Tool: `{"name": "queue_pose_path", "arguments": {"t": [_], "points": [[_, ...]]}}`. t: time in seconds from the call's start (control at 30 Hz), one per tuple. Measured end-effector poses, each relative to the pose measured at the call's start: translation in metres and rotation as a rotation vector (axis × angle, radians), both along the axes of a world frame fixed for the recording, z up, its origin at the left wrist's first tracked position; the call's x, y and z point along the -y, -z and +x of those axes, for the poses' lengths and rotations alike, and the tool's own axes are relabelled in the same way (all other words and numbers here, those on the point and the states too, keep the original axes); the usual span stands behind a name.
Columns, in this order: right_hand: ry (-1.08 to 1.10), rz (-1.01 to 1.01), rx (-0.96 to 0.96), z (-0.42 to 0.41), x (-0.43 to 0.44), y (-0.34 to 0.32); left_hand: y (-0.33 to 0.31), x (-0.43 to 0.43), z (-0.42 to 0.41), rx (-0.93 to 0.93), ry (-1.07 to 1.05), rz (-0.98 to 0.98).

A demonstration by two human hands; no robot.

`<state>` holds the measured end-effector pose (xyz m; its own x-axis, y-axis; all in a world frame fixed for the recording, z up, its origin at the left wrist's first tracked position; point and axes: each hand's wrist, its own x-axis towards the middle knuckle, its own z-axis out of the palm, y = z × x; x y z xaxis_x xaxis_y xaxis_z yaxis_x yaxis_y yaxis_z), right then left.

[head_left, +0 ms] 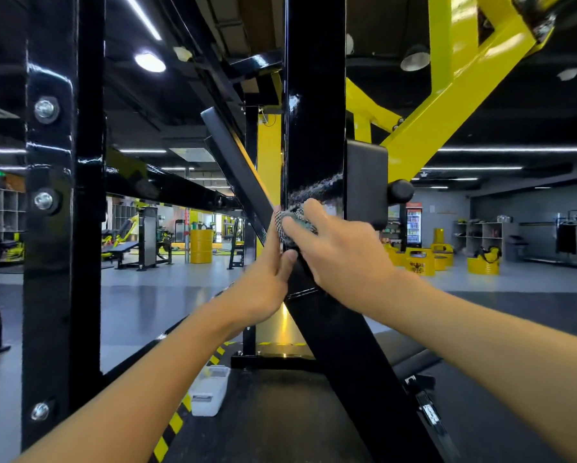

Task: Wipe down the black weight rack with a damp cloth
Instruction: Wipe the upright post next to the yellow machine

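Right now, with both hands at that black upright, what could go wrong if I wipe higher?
1. The right hand presses the cloth close beside the black pad and its knob; a wide stroke could knock knuckles there.
2. The wet streak on the black upright probably leaves it slippery, and the left hand braces on that post's edge.
3. A white container sits on the floor by the base; stepping in could catch it.

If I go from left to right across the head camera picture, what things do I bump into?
Black rack post with bolts → white tub on the floor → left hand → cloth → right hand → drinks fridge → yellow barrels.
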<state>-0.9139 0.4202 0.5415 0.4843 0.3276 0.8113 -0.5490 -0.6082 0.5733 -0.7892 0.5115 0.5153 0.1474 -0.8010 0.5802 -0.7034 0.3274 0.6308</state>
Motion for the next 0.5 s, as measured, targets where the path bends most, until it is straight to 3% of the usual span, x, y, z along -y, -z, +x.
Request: {"name": "queue_pose_path", "arguments": {"t": [0.17, 0.27, 0.4, 0.5], "points": [[0.031, 0.181, 0.213, -0.005, -0.006, 0.006, 0.001, -0.006, -0.002, -0.004, -0.013, 0.032], [0.013, 0.009, 0.02, -0.006, -0.001, 0.023, 0.005, -0.009, 0.0, -0.025, 0.006, 0.073], [-0.017, 0.218, 0.212, -0.009, 0.002, 0.022, 0.007, -0.016, 0.0, -0.049, 0.031, 0.134], [-0.01, 0.079, 0.033, -0.003, -0.003, 0.041, 0.013, -0.016, -0.001, -0.053, 0.048, 0.144]]}}
